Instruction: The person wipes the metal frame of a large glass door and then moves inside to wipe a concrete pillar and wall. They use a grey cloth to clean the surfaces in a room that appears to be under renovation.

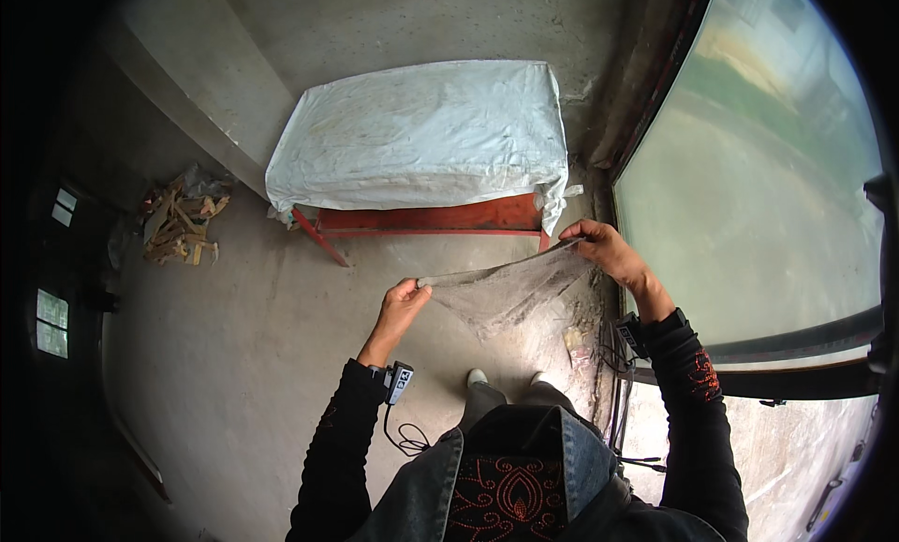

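Observation:
A thin, worn grey cloth (502, 289) hangs stretched between my two hands, its lower edge drooping to a point above the floor. My left hand (402, 305) pinches one upper corner between thumb and fingers. Higher and further right, my right hand (605, 250) grips the opposite corner. The top edge of the cloth slants up to the right, and light shows through its weave. Beyond it stands a red-framed table (428, 219) under a wrinkled white sheet (421, 135), which hides the tabletop. Both hands are apart from that table.
To the right, a large glass pane (744, 212) in a dark frame stands close to my right arm. A heap of broken wood (181, 226) lies on the concrete floor (260, 345) at left. Cables (409, 440) dangle by my left wrist. Some litter (579, 345) lies near the glass.

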### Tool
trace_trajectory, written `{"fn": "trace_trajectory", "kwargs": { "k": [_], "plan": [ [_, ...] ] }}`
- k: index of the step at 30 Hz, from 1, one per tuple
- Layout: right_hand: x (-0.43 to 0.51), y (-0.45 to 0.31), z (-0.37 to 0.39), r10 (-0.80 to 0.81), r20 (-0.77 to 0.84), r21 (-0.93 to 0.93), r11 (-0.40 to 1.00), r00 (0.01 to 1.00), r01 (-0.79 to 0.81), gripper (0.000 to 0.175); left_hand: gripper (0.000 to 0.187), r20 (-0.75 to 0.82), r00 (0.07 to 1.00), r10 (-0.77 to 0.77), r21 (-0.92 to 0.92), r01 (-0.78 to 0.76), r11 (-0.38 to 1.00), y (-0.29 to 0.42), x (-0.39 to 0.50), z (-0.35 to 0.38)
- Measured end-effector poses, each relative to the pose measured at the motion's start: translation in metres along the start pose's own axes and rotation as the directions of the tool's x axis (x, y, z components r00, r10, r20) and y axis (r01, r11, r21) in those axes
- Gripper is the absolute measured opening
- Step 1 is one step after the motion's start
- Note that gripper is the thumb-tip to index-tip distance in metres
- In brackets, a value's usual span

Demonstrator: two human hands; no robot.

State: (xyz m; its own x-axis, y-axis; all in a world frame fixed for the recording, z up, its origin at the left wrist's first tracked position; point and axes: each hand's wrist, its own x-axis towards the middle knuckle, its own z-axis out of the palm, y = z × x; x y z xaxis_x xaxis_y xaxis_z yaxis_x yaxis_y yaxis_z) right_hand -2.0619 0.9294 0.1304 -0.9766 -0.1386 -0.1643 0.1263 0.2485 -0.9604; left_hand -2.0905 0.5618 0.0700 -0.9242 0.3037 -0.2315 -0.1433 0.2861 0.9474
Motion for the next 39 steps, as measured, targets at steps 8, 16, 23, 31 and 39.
{"fn": "trace_trajectory", "kwargs": {
  "k": [8, 16, 23, 31, 39],
  "plan": [
    [-0.002, 0.018, 0.004, 0.0, -0.067, -0.181, 0.983, 0.998, -0.012, 0.015, 0.014, 0.065, 0.998, -0.001, -0.179, 0.012, 0.984, 0.006, -0.004, 0.0],
    [0.002, 0.023, 0.001, -0.083, -0.007, -0.151, 0.985, 0.997, 0.081, 0.014, 0.02, 0.084, 0.996, 0.04, 0.031, -0.043, 0.999, 0.005, -0.005, -0.005],
    [0.005, 0.018, 0.0, -0.112, -0.011, -0.493, 0.865, 0.994, 0.092, 0.017, 0.02, -0.038, 0.999, -0.025, 0.07, 0.028, 0.997, 0.013, -0.007, -0.012],
    [0.017, 0.033, 0.012, -0.04, -0.03, -0.236, 0.971, 0.999, 0.032, 0.025, 0.013, -0.018, 1.0, -0.02, 0.039, 0.021, 0.999, 0.009, -0.005, -0.013],
    [0.026, 0.042, 0.042, -0.114, -0.059, -0.333, 0.939, 0.992, 0.088, 0.027, 0.012, -0.103, 0.995, 0.003, -0.009, -0.004, 1.0, -0.004, 0.0, -0.005]
  ]
}}
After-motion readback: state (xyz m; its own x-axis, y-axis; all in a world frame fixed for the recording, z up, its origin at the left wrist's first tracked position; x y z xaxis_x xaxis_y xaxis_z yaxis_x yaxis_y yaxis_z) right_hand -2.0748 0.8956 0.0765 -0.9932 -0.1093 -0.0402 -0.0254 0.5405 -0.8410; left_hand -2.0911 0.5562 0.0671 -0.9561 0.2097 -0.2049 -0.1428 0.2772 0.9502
